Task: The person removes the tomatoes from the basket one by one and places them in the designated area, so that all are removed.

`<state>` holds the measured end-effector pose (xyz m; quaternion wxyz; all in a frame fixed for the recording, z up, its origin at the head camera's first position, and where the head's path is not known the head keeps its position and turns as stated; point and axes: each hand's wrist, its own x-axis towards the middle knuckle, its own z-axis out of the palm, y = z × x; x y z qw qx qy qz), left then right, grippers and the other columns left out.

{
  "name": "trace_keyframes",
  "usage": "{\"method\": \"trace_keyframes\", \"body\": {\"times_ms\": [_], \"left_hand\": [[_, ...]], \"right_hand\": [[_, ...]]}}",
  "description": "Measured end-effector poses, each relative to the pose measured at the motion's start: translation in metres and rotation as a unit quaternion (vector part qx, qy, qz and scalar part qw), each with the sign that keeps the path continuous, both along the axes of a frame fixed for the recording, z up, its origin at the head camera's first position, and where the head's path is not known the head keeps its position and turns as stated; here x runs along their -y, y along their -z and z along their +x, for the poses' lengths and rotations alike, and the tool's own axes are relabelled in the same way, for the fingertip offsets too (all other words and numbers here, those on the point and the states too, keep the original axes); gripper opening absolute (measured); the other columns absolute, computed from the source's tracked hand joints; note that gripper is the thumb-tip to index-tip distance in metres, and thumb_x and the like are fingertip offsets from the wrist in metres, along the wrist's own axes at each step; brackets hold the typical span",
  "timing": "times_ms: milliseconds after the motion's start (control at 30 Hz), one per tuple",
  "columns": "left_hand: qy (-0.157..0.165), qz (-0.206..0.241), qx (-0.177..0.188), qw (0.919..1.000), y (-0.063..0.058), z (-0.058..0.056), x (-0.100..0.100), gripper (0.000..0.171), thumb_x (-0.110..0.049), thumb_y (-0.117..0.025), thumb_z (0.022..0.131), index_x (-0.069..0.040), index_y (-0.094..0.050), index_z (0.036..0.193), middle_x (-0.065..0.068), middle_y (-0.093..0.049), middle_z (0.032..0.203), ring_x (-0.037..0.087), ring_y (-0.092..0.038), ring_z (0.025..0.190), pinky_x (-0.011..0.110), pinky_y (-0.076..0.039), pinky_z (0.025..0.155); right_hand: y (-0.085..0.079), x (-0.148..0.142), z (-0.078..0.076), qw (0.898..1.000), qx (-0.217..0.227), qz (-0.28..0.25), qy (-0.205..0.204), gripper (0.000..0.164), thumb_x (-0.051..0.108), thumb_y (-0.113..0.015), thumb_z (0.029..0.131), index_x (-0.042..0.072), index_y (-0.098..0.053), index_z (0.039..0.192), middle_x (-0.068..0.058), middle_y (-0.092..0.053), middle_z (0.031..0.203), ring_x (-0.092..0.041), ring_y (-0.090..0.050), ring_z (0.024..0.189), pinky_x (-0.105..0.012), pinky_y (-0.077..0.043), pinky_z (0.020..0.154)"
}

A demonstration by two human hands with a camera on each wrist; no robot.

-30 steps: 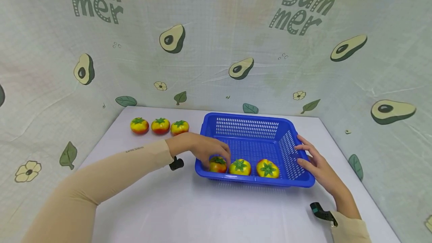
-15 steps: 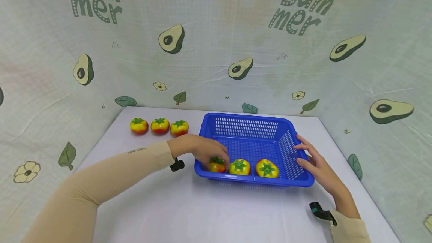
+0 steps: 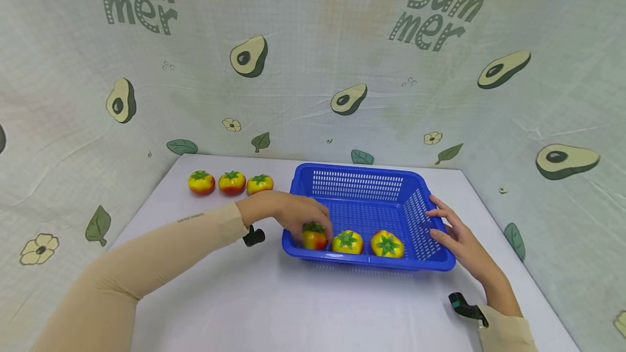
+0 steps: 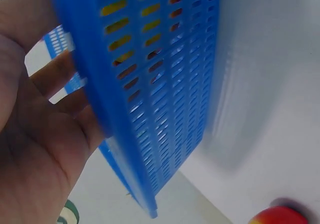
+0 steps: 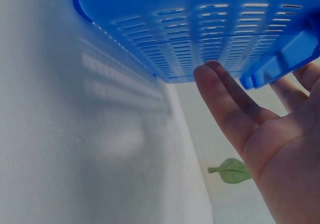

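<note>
Red-yellow fruit (image 3: 314,238) in blue basket (image 3: 359,209)

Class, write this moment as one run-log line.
left hand: grips fruit in blue basket; right hand: touches basket rim; basket: two more fruits; table: three fruits

The counter (image 3: 313,314) is flat and white. At the back, on the left side, three round fruits (image 3: 201,183) (image 3: 232,183) (image 3: 260,184) sit on it in a row, side by side and close together. They are yellow up high and red down low, with green leaves on top. A big blue basket (image 3: 364,216) sits on the counter too, just to the right of the row
</note>
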<state>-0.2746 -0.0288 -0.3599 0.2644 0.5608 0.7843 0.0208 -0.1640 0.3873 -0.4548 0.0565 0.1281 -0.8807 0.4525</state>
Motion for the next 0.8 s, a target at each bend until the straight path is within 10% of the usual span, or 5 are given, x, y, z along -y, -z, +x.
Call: {"method": "trace_keyframes", "body": {"times_ms": [800], "left_hand": [[-0.017, 0.072, -0.005, 0.9973, -0.035, -0.006, 0.030, 0.051, -0.013, -0.083, 0.093, -0.030, -0.068, 0.140, -0.003, -0.057, 0.145, 0.016, -0.051, 0.135, 0.039, -0.052, 0.111]], "right_hand": [[0.002, -0.002, -0.001, 1.000, -0.002, -0.002, -0.003, 0.041, 0.017, -0.059, 0.109, 0.007, -0.049, 0.147, -0.003, -0.016, 0.178, -0.047, -0.019, 0.159, -0.008, -0.038, 0.100]]}}
